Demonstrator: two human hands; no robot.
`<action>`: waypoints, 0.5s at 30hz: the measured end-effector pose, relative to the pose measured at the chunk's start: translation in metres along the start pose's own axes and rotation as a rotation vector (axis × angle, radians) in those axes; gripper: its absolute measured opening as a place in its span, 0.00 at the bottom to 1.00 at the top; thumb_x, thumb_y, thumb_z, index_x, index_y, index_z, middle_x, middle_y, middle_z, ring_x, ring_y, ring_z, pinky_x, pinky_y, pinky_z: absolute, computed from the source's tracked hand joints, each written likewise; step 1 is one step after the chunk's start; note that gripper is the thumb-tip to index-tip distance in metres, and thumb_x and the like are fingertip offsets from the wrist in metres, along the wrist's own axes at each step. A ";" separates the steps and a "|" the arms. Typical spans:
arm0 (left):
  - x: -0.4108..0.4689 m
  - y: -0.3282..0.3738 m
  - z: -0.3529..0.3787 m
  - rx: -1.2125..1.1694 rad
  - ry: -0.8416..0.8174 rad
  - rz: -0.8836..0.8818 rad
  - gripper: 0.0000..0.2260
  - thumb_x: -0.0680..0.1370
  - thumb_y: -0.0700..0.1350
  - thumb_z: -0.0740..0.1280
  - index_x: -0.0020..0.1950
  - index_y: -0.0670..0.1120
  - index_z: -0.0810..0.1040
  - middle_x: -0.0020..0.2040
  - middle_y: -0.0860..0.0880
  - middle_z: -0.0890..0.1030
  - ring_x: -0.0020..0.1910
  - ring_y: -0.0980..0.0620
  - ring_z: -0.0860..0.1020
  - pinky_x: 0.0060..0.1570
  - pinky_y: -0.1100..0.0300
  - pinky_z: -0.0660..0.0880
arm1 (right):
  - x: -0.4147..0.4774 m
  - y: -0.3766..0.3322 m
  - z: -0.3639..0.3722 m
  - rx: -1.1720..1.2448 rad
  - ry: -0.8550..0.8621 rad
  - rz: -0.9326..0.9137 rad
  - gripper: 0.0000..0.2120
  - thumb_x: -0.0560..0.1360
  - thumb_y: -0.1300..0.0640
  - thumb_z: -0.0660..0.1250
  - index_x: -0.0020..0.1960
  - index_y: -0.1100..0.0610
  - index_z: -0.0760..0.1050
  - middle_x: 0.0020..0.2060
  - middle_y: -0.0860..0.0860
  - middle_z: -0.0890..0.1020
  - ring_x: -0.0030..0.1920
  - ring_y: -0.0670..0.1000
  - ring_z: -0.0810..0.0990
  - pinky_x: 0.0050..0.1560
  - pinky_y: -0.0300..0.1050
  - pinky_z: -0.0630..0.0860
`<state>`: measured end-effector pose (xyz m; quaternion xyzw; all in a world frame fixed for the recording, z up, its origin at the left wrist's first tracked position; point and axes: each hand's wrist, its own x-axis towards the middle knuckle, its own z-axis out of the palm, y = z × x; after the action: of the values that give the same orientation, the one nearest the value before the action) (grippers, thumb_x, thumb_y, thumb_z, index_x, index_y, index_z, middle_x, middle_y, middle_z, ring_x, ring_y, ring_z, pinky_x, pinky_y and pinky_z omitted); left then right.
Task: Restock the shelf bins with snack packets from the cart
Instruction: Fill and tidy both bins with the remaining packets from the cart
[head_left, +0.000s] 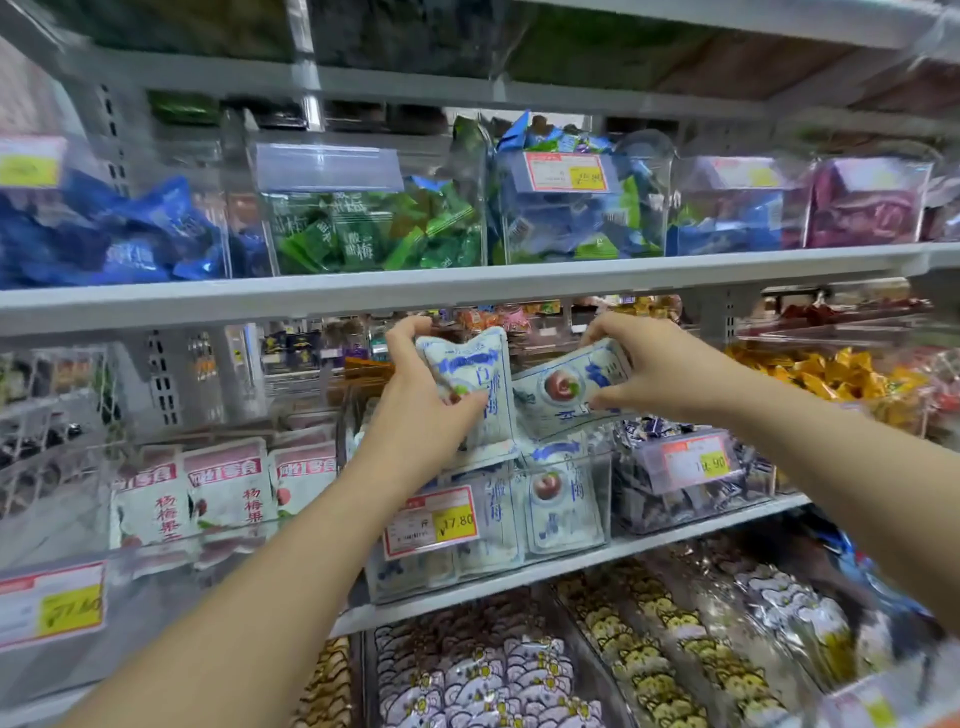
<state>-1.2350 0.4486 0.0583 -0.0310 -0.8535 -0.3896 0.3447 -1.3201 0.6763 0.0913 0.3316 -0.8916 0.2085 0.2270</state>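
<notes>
The left hand (415, 410) grips a white-and-blue snack packet (472, 364) by its side, thumb at the front and fingers curled over the top corner. This upright packet stands on end, probably so that it can slide down into the row below it. The right hand (665, 374) pinches a second packet of the same kind (561, 389) by its right end, fingers over the top edge and thumb beneath. This tilted packet leans with its left corner touching the first one, as if waiting its turn. Both packets hang just above the open top of a clear bin (602, 467) on the middle shelf (675, 540). That bin already shows matching packets standing face-out behind its front wall, beside a red-and-yellow price label (431, 519). Holding them edge-down over the gap looks meant to keep the printed fronts facing the aisle like those already in the bin. The bin seems fairly full near the front, so the two likely need to go in behind or on top. The cart is out of view.
</notes>
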 end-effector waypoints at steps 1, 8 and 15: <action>0.001 -0.002 0.001 0.027 -0.033 -0.011 0.31 0.78 0.44 0.71 0.70 0.56 0.53 0.49 0.51 0.79 0.39 0.52 0.79 0.34 0.64 0.72 | 0.004 0.001 -0.001 0.029 -0.006 -0.008 0.20 0.71 0.57 0.77 0.57 0.49 0.70 0.50 0.47 0.80 0.44 0.44 0.80 0.38 0.40 0.76; 0.006 -0.012 0.001 0.311 -0.243 -0.043 0.17 0.77 0.52 0.72 0.62 0.55 0.69 0.51 0.53 0.80 0.43 0.54 0.79 0.36 0.62 0.72 | 0.026 0.002 -0.003 -0.019 -0.159 -0.054 0.13 0.76 0.58 0.73 0.59 0.51 0.76 0.55 0.45 0.78 0.56 0.47 0.76 0.55 0.44 0.70; 0.007 -0.001 -0.005 0.691 -0.424 -0.059 0.19 0.75 0.60 0.72 0.59 0.55 0.70 0.56 0.51 0.78 0.56 0.48 0.76 0.58 0.50 0.73 | 0.035 -0.006 0.038 -0.188 -0.374 -0.068 0.21 0.76 0.59 0.72 0.68 0.53 0.74 0.65 0.49 0.77 0.62 0.52 0.75 0.60 0.44 0.69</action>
<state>-1.2378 0.4427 0.0638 0.0316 -0.9868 -0.0743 0.1401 -1.3504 0.6349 0.0806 0.3719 -0.9220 0.0513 0.0946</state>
